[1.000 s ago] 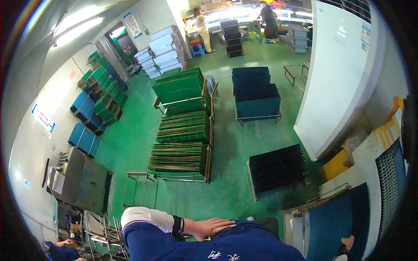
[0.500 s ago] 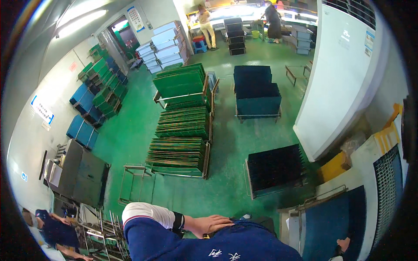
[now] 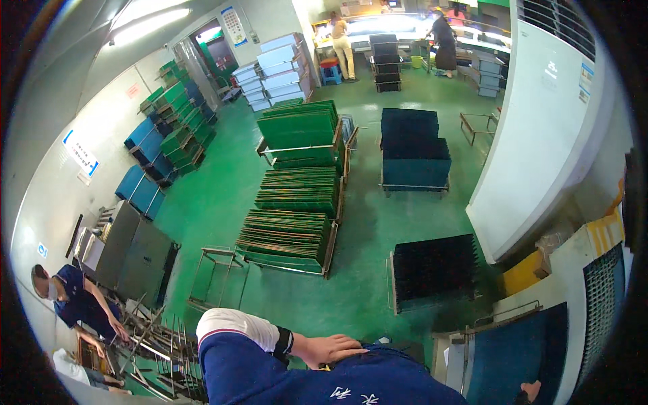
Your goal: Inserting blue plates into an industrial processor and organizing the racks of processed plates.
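My left hand (image 3: 332,349) lies across the front of my dark blue shirt (image 3: 297,383) at waist height. Its fingers are stretched out and it holds nothing. A black band circles that wrist. At the lower right, my right hand (image 3: 532,390) is against the face of a dark blue board (image 3: 516,347), which leans in a metal rack (image 3: 499,312). Only a small part of this hand shows, and how its fingers are set is hard to make out.
Racks of green boards (image 3: 287,236) stand mid-floor, with dark boards (image 3: 435,273) to their right. An empty metal frame (image 3: 219,273) stands nearer. A white cabinet (image 3: 533,135) rises at right. At lower left a co-worker (image 3: 84,297) bends over metal frames (image 3: 158,351).
The whole scene has shifted rightward in the picture. The co-worker at lower left shows more fully, arms reaching toward the metal frames. My two hands keep nearly the same places.
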Motion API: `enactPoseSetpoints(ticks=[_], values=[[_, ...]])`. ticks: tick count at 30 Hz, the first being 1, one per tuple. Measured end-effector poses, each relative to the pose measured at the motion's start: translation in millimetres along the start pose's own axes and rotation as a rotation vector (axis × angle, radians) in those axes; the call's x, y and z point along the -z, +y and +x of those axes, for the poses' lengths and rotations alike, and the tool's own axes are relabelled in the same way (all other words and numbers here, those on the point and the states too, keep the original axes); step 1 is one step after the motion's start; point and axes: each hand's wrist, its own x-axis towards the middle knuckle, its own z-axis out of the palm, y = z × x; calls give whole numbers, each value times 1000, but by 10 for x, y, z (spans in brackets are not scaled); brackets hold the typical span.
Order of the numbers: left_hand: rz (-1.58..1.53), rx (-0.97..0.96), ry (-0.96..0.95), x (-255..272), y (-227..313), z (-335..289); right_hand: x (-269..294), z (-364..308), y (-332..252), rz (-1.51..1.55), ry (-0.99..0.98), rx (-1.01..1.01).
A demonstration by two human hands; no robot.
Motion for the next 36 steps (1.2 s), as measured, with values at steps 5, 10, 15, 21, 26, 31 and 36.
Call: enactPoseSetpoints(ticks=[5, 10, 15, 21, 26, 31, 36], values=[[-30, 17, -29, -31, 33, 20, 147, 15, -156, 51, -301, 16], [-41, -8, -33, -50, 49, 89, 123, 5, -169, -21, -167, 16], [-63, -3, -66, 24, 146, 305, 121, -98, -290, -88, -81, -3], [-36, -81, -41, -41, 142, 699, 49, -497, -580, -151, 70, -88], [-69, -102, -106, -89, 189, 1040, -117, -690, -851, -212, 178, -134], [-54, -130, -157, -49, 229, 1295, -295, -848, -975, -226, 219, -173], [8, -109, -112, -177, 277, 1391, -252, -901, -1092, -236, 181, -80]])
